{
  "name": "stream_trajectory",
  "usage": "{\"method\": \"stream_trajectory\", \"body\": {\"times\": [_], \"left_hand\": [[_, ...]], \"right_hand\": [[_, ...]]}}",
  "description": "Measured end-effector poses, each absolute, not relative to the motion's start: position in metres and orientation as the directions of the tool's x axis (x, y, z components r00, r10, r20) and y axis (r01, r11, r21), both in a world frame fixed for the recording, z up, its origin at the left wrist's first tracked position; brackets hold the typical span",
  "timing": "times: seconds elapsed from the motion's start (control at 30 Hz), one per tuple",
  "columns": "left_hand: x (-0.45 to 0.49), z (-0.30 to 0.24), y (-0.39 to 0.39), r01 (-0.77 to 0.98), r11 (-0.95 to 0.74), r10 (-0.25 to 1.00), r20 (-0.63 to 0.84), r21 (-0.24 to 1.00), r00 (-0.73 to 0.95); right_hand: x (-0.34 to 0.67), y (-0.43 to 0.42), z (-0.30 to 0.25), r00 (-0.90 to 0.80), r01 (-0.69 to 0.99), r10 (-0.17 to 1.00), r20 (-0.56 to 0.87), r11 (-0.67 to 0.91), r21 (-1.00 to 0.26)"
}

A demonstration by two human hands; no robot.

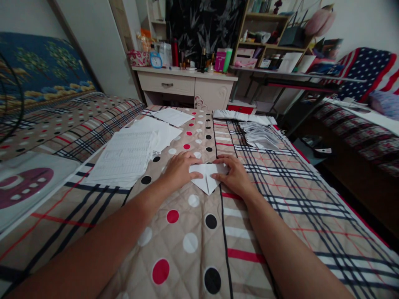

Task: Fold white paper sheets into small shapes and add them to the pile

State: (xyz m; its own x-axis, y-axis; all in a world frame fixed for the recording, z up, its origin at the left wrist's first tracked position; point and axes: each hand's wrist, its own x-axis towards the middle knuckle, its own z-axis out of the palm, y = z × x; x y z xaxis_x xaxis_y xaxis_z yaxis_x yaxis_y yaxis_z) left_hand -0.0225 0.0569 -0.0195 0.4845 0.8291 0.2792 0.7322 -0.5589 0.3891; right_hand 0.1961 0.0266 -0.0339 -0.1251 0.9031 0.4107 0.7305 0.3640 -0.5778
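Note:
A small folded sheet of white paper [208, 186] lies on the quilted bedspread [174, 265], its point towards me and a crease or seam down its middle. My left hand [181, 169] grips its left corner, thumb on top and the fingers along the far edge. On the right corner, my right hand [234, 172] has its thumb pressed on the paper and its fingers bent over the far side. Both hands are closed on the same piece; the fingers partly hide its upper edge.
Printed sheets [121, 155] and blank white paper [173, 117] lie left ahead. Right ahead are a stack of folded papers [260, 136] and a long white strip bundle [243, 117]. A plastic-wrapped item [28, 182] is at far left. A cabinet [183, 85] stands beyond the bed.

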Motion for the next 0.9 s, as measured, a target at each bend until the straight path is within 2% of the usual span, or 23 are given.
{"method": "stream_trajectory", "body": {"times": [0.3, 0.57, 0.77, 0.9], "left_hand": [[-0.017, -0.009, 0.047, 0.750, -0.579, 0.806, 0.366, 0.320, 0.466], [-0.018, -0.011, 0.047, 0.690, -0.652, 0.753, 0.373, 0.313, 0.543], [-0.019, -0.015, 0.048, 0.660, -0.642, 0.766, 0.362, 0.390, 0.531], [-0.019, -0.018, 0.049, 0.676, -0.581, 0.813, 0.365, 0.453, 0.454]], "right_hand": [[0.190, 0.022, -0.024, -0.089, 0.606, 0.875, 0.475, 0.426, -0.672], [0.188, 0.018, -0.023, -0.053, 0.532, 0.910, 0.411, 0.374, -0.760], [0.188, 0.019, -0.029, -0.014, 0.485, 0.926, 0.376, 0.336, -0.807], [0.190, 0.021, -0.034, -0.009, 0.499, 0.930, 0.366, 0.322, -0.805]]}}
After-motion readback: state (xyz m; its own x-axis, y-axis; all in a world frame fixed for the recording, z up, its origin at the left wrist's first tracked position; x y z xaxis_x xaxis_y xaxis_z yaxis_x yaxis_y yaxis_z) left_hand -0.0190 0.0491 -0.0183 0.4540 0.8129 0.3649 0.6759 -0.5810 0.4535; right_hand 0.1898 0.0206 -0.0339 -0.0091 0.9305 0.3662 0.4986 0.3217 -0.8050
